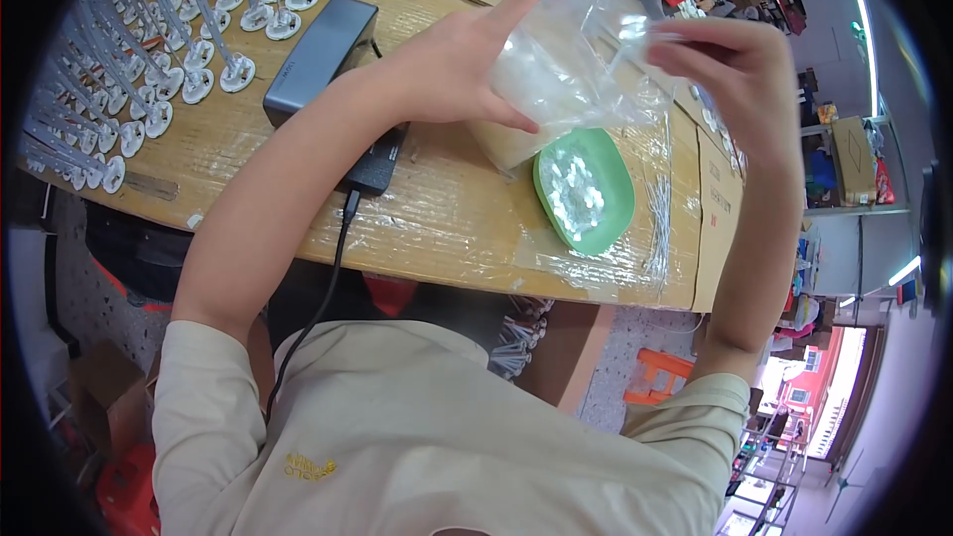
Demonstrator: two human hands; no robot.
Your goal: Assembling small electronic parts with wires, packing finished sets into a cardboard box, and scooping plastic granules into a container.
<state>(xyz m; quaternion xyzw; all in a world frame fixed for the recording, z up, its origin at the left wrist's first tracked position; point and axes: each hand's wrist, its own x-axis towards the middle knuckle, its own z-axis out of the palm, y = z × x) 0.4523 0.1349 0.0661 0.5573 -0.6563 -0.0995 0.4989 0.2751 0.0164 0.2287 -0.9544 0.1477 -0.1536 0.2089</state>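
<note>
Holding a clear plastic bag (576, 60) above the counter (437, 208), the person is gripping it with both hands. The left hand (462, 65) is supporting the bag from its left side, with the palm against the plastic, the thumb pressing along the lower edge and the index finger extending upward past the bag's top corner; its fingers are grasping the bag rather than lying released. The right hand (745, 74) is pinching the bag's upper right edge, its fingers closing on the plastic. The bag is hanging tilted, directly above a green oval tray (615, 179) that is resting on the counter and holding a heap of small white translucent parts (576, 194); similar pale pieces are showing inside the bag. Whether the bag's lower end is touching the tray cannot be told. A thin bundle of fine wires (658, 218) is lying just beside the tray on its right, on the taped cardboard covering the counter. A dark grey rectangular power adapter (320, 55) is sitting to the left of the left forearm, with a black cable (333, 268) running off the counter's near edge. Rows of upright white pins on round bases (149, 69) are standing at the counter's far left.
</note>
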